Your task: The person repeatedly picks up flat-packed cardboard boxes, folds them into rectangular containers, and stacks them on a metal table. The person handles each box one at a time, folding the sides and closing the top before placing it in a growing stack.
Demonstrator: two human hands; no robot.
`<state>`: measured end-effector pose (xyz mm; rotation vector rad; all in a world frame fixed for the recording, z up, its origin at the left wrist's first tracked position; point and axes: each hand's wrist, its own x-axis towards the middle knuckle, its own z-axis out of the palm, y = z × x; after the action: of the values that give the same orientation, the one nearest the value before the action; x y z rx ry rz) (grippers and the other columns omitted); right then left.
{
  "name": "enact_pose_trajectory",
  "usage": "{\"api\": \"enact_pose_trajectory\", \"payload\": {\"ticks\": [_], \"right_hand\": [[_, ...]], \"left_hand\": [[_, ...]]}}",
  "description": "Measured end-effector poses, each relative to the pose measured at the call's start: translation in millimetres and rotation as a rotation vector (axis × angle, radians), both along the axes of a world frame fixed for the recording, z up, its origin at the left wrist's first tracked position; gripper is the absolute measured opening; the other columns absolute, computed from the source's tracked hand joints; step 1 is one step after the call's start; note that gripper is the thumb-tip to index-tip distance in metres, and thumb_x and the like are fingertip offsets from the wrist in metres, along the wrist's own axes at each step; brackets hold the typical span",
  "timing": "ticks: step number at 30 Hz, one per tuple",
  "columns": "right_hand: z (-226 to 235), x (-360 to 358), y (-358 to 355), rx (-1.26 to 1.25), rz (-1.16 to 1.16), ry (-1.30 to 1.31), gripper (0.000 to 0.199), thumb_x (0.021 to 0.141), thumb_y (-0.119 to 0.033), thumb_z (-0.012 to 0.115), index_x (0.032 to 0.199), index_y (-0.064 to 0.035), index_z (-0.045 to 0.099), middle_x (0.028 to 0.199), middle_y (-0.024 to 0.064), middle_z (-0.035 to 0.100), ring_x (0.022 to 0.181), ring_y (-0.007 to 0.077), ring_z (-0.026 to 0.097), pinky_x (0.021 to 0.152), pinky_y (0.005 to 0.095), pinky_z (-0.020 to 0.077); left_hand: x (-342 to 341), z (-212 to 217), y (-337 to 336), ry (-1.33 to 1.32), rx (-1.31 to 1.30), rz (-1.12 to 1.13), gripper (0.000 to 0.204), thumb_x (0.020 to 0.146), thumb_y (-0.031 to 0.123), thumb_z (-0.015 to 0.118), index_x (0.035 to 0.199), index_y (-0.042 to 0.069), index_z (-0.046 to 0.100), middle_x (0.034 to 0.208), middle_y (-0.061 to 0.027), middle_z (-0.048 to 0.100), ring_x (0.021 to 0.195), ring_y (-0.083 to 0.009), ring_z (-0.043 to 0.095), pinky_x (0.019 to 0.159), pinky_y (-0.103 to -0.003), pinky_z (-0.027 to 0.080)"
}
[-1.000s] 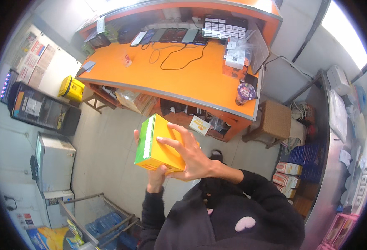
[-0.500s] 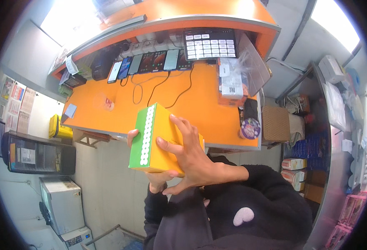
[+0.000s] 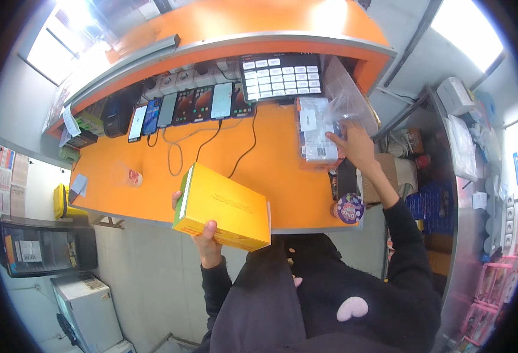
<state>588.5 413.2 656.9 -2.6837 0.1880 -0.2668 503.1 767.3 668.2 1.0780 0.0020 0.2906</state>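
Left hand has the yellow box from beneath, thumb up over its near edge, the other fingers curled out of sight around the far side. The box hangs flat and a little tilted over the near edge of the orange counter, green side facing left. Right hand is out at the counter's far right, fingers stretched and loosely together, fingertips touching a white packet wrapped in clear plastic; whether they pinch it, I cannot tell. Behind it sits a dark keypad with white keys, and a row of phones leans along the back with cables trailing onto the counter. A small round tub sits at the counter's near right corner, just below the outstretched sleeve.
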Motion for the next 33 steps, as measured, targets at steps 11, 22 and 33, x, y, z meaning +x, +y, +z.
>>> {"api": "enact_pose_trajectory", "payload": {"ticks": [11, 22, 33], "right_hand": [[2, 38, 22, -0.018, 0.473, -0.679, 0.011, 0.08, 0.001, 0.052, 0.089, 0.0005, 0.057, 0.095, 0.0202, 0.059, 0.084, 0.0338, 0.06, 0.072, 0.0409, 0.0496], [241, 94, -17, 0.448, 0.549, -0.616, 0.032, 0.09, -0.026, 0.056, 0.111, -0.0017, 0.058, 0.105, 0.0121, 0.063, 0.098, 0.0197, 0.06, 0.082, 0.03, 0.0486], [171, 456, -26, 0.289, 0.304, -1.276, 0.019, 0.085, 0.0, 0.05, 0.103, 0.0058, 0.055, 0.089, 0.0158, 0.059, 0.079, 0.0238, 0.061, 0.071, 0.0363, 0.0565]], "left_hand": [[-21, -11, 32, 0.04, 0.218, 0.24, 0.08, 0.076, 0.021, 0.065, 0.144, 0.013, 0.023, 0.129, -0.0096, 0.042, 0.122, -0.0245, 0.042, 0.102, -0.04, 0.036], [-42, -5, 36, 0.029, 0.101, 0.355, 0.083, 0.073, 0.022, 0.072, 0.141, 0.013, 0.025, 0.128, -0.0093, 0.042, 0.121, -0.0244, 0.042, 0.101, -0.039, 0.037], [-40, -3, 5, -0.031, 0.124, 0.249, 0.081, 0.079, 0.021, 0.069, 0.145, 0.01, 0.024, 0.135, -0.0105, 0.041, 0.124, -0.0235, 0.041, 0.103, -0.039, 0.035]]}}
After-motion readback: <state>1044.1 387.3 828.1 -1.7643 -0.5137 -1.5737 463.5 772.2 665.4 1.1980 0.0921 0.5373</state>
